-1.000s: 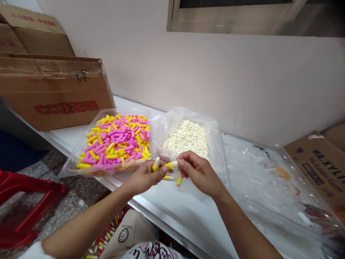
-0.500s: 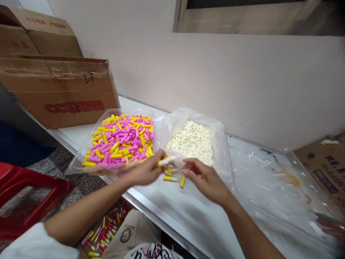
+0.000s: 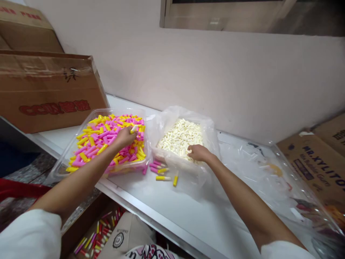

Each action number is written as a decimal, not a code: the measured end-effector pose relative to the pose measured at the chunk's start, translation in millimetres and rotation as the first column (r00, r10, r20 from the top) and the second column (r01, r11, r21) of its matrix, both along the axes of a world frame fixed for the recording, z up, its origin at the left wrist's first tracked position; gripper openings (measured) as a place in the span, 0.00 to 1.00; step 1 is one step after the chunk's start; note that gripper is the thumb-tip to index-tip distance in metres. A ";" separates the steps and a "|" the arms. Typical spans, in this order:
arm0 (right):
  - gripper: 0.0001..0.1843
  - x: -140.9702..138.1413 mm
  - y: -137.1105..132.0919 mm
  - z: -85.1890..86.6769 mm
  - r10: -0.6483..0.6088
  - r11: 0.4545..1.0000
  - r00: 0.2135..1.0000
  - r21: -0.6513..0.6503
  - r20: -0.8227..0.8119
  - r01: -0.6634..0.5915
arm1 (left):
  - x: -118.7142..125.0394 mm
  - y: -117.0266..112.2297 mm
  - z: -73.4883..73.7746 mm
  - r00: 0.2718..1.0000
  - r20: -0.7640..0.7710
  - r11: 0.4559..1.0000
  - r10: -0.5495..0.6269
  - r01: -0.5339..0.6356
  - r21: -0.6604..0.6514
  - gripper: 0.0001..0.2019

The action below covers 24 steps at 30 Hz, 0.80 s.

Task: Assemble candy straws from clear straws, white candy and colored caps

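Note:
My left hand (image 3: 126,137) reaches over a clear plastic tray (image 3: 59,166) heaped with pink and yellow plastic tubes (image 3: 104,135). It is closed around a yellow tube with a white tip (image 3: 133,129), which sticks out past the fingers. At the near edge of a heap of small white sticks (image 3: 181,133), my right hand (image 3: 198,153) has its fingers bent together; what they hold is hidden. The sticks lie in a container lined with a clear plastic bag (image 3: 209,133). Between the two containers, several pink and yellow tubes with white ends (image 3: 163,178) lie on the white table (image 3: 172,212).
Left of the tray stands a cardboard box (image 3: 51,90). Clear plastic packaging (image 3: 248,176) and another box (image 3: 307,158) are on the right. Below the table edge, an open carton holds finished-looking coloured tubes (image 3: 98,233). A red stool (image 3: 18,190) is at the left.
My hands have moved apart from over the loose tubes. The left went to the pink and yellow heap with a yellow tube, the right to the white sticks. The view has shifted right.

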State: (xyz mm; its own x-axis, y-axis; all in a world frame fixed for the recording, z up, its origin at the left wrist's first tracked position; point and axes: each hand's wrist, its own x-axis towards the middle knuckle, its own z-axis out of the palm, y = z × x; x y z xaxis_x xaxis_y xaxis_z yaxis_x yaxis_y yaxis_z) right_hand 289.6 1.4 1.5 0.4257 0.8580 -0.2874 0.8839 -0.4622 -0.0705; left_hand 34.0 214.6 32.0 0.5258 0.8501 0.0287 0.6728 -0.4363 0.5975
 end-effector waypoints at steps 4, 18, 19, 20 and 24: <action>0.10 -9.2 12.3 -11.9 0.088 0.992 0.996 -0.092 0.025 -0.086 | -27.3 -37.0 1.0 0.903 0.430 0.878 0.012 0.196 -0.436 0.15; 0.08 -15.3 -0.3 9.1 0.102 0.990 0.992 -0.103 0.078 -0.094 | -47.4 -133.2 -11.8 0.729 0.675 0.560 0.113 0.514 -0.649 0.19; 0.10 -18.7 -4.4 15.4 0.086 0.996 0.992 -0.035 0.093 -0.083 | -47.5 -134.1 -11.1 0.729 0.678 0.575 0.095 0.515 -0.635 0.19; 0.11 -24.7 -9.4 22.4 0.069 0.995 0.995 0.070 0.073 -0.074 | -47.4 -135.7 -10.4 0.727 0.683 0.586 0.075 0.522 -0.620 0.18; 0.12 -73.2 -33.2 45.5 0.213 0.794 0.899 0.603 -0.382 0.068 | -41.8 -147.7 -8.0 0.731 0.682 0.613 -0.015 0.545 -0.572 0.19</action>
State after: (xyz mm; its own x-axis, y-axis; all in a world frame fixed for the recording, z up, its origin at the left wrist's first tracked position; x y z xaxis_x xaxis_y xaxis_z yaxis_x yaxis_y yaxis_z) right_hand 216.4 -31.8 46.9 0.3168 0.9359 0.1539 0.7329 -0.1385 -0.6661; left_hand -7.8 66.9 24.0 0.8366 0.5357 -0.1146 0.0096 0.1948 0.9808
